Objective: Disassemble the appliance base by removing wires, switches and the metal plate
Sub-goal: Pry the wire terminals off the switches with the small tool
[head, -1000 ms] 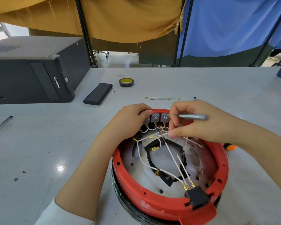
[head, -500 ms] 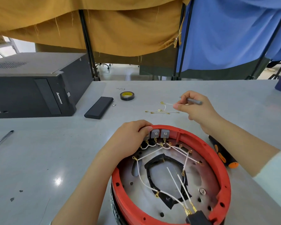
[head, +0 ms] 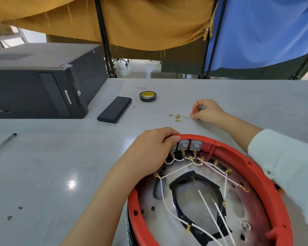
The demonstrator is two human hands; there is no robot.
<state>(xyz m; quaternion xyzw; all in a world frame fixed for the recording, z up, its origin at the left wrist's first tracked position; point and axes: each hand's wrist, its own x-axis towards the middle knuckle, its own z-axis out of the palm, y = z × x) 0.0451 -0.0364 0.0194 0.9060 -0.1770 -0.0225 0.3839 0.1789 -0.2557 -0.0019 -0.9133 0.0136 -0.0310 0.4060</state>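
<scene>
We are looking down at the red appliance base, which is sitting at the near edge of the grey tabletop, toward its near right corner, and running off the bottom of the view. Our left hand is curling over the far rim of the base, fingers wrapped over the red edge and the thumb pressing just beside the grey switches that are standing in a row inside that rim. Below the switches, white wires with brass terminals are fanning out across the metal plate, which is lying inside the ring with a black-edged opening at its middle.

Our right hand is reaching out toward the middle of the tabletop, well beyond the base. Its fingertips are pinching the end of the loose wires lying flat on the surface, and a grey metal tool is tucked under the curled fingers of the same hand.

Farther toward the far edge, a roll of black tape is lying flat, with a black rectangular case near it and a small screw between them. A black computer tower is lying on its side at the far left corner, and a pen is resting at the left edge.
</scene>
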